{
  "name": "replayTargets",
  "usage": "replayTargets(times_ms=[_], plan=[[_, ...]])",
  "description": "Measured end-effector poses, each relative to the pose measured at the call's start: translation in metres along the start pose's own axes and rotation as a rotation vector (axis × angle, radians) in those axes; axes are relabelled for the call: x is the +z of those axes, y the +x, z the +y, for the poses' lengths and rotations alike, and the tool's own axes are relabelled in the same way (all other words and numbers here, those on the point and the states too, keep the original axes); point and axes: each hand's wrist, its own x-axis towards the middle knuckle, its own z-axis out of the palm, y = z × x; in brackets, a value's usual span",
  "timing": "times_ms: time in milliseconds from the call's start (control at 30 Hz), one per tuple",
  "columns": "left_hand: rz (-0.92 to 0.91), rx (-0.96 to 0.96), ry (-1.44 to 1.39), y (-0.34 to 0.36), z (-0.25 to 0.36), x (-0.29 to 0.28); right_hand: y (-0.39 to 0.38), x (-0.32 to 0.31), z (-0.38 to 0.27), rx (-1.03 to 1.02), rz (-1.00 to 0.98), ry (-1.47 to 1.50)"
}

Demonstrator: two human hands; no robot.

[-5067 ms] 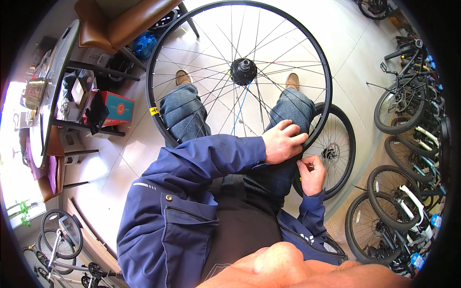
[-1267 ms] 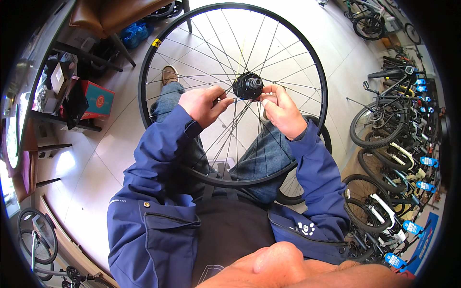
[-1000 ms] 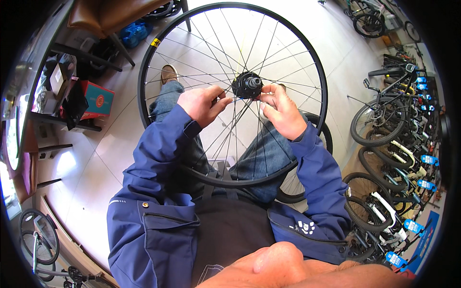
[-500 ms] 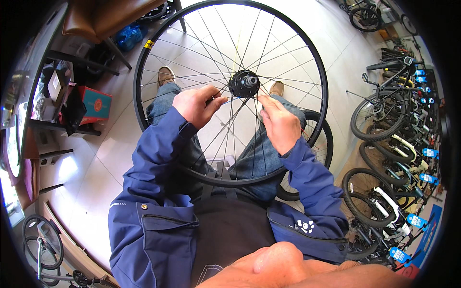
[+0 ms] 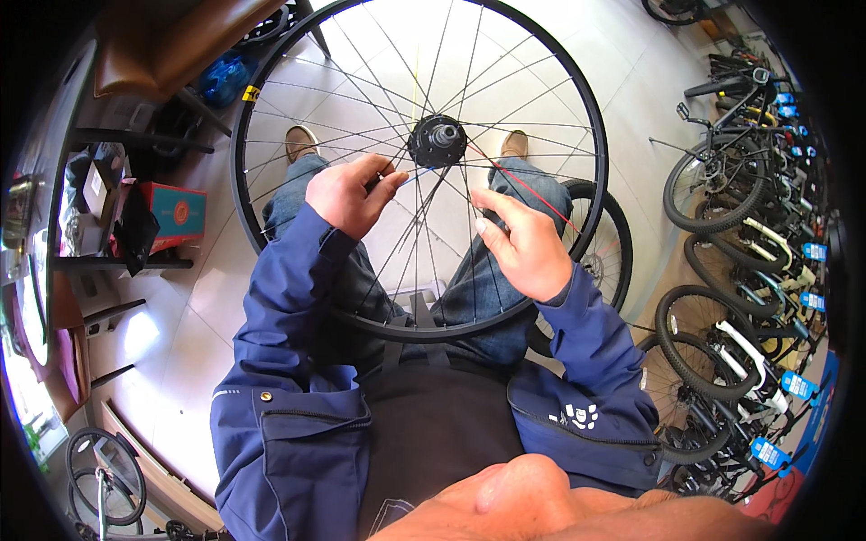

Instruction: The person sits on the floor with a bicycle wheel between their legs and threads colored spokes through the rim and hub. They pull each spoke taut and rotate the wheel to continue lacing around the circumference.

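Observation:
A bicycle wheel with a black rim (image 5: 442, 333) and no tyre rests across my lap, its black hub (image 5: 437, 142) facing up. Most spokes are dark; a red spoke (image 5: 532, 188) runs from the hub toward the right rim, and a yellow spoke (image 5: 416, 81) toward the far side. My left hand (image 5: 354, 194) is closed, thumb and forefinger pinched on a blue spoke (image 5: 420, 171) just left of the hub. Right of the hub, my right hand (image 5: 526, 245) hovers above the spokes, forefinger and thumb apart, with nothing visible between them.
Another wheel with a tyre (image 5: 622, 248) stands below the rim at right. Several parked bicycles (image 5: 722, 194) line the right side. At left are a brown chair (image 5: 149, 54), a red and teal box (image 5: 179, 215) and a blue plastic bag (image 5: 224, 79). Another bicycle (image 5: 106, 478) stands at lower left.
My right hand has drawn back from beside the hub and its fingers have parted, uncovering the red spoke. My left hand keeps its pinch. The whole view has shifted slightly.

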Motion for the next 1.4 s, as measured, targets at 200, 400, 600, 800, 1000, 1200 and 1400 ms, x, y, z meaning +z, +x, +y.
replayTargets(times_ms=[200,400,600,800,1000,1200,1400], plan=[[-0.005,-0.001,-0.008,0.002,-0.002,0.000,0.012,-0.009,0.016,0.011,0.311,-0.160],[-0.009,0.006,-0.012,0.001,-0.002,0.000,0.015,-0.006,0.021,-0.059,0.302,-0.462],[-0.031,-0.027,-0.006,0.003,-0.002,-0.002,0.004,-0.011,0.014,-0.080,0.216,-0.465],[-0.038,-0.015,-0.003,0.003,0.000,-0.003,0.003,-0.012,0.011,-0.188,0.231,-0.484],[-0.016,0.005,0.007,0.003,-0.001,-0.003,0.001,0.001,0.016,-0.112,-0.024,-0.240],[-0.012,-0.030,0.001,0.002,-0.004,0.001,-0.003,-0.019,0.025,0.073,-0.419,-0.019],[-0.011,-0.033,-0.036,0.003,-0.007,0.003,-0.023,-0.041,0.036,0.222,-0.578,0.158]])
